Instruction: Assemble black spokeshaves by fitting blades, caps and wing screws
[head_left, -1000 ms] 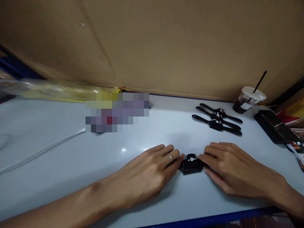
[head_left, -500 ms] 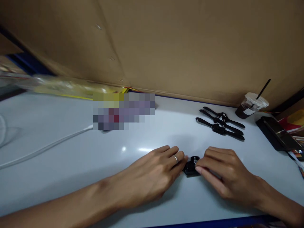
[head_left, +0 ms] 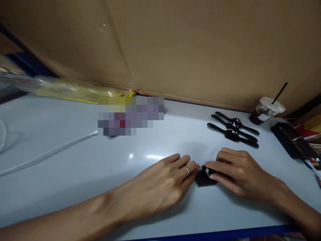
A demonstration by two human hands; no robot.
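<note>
A black spokeshave (head_left: 206,182) lies low over the white table, between my two hands, with its middle body and a silver screw showing. My left hand (head_left: 169,182), with a ring on one finger, is closed around its left side; the handle there is hidden under the fingers. On the other side, my right hand (head_left: 240,172) has its thumb and index finger at the silver screw, one on each side of it. The right handle is covered by that hand. Beyond them, several more black spokeshaves (head_left: 232,135) lie side by side on the table.
A lidded plastic cup (head_left: 267,112) with a dark drink and straw stands at the back right, near a black box-like object (head_left: 292,140). A white cable (head_left: 57,150) runs across the left of the table (head_left: 75,194) to a blurred-out item. Cardboard (head_left: 190,50) stands behind.
My right thumb and index finger have shifted and spread slightly around the screw. The left hand stays on the spokeshave, nearly still. The view has tilted a little.
</note>
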